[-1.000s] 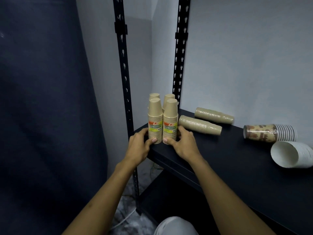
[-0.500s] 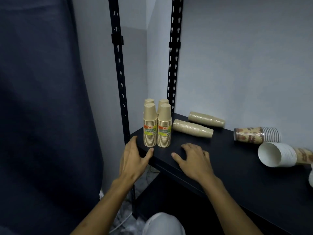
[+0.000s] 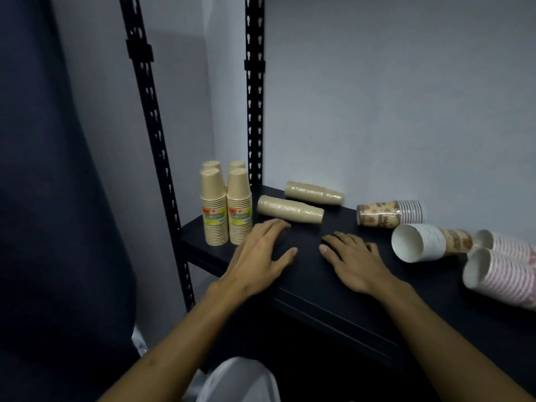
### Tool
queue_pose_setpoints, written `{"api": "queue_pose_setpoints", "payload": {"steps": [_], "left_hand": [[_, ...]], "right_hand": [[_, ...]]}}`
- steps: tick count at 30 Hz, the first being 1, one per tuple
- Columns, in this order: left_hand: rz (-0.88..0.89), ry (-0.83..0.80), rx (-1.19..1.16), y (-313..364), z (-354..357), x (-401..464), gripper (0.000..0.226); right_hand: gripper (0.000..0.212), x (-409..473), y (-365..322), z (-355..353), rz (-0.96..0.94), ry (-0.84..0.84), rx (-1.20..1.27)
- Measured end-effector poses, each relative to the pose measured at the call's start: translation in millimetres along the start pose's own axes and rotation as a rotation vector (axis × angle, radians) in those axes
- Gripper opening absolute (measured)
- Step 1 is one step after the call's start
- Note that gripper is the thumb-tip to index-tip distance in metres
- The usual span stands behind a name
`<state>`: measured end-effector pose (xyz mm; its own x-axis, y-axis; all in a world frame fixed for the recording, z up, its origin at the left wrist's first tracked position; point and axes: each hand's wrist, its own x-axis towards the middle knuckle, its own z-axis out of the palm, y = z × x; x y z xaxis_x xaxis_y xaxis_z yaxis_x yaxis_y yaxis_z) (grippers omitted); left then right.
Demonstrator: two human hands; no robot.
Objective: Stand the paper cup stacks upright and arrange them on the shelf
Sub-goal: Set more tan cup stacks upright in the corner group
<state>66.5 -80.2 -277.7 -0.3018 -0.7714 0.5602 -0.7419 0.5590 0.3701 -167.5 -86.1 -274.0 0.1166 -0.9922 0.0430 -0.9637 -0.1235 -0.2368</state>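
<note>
While four tan stacks stand upright at the left end of the black shelf, six stacks lie on their sides: two pink-striped, two patterned white, two plain tan. Step in hand, by my reading: between stacks, choosing one. Left hand and right hand hover low over the shelf, fingers spread, holding nothing. Next move likely needs a grip around the nearer tan stack, tipped rim-down beside the standing group.
</note>
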Motion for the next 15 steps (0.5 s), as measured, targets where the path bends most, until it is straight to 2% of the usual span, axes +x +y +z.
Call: {"api": "queue_pose_setpoints", "payload": {"steps": [4,9,12,15], "left_hand": [[-0.007,-0.102,0.057,-7.2,23.5,44.9,0.062],[0.024,-0.149,0.270,-25.8,50.7,89.4,0.065],[-0.031,-0.193,0.333,-36.1,65.7,110.5,0.068],[-0.068,-0.141,0.373,-39.8,78.3,128.5,0.063]], "right_hand": [[0.055,8.8,7.2,-0.9,0.003,0.010,-0.016],[0.057,15.9,10.8,2.9,0.019,0.035,-0.046],[0.057,26.5,13.6,3.6,0.014,0.053,-0.047],[0.059,40.9,16.4,3.3,0.002,0.075,-0.025]]}}
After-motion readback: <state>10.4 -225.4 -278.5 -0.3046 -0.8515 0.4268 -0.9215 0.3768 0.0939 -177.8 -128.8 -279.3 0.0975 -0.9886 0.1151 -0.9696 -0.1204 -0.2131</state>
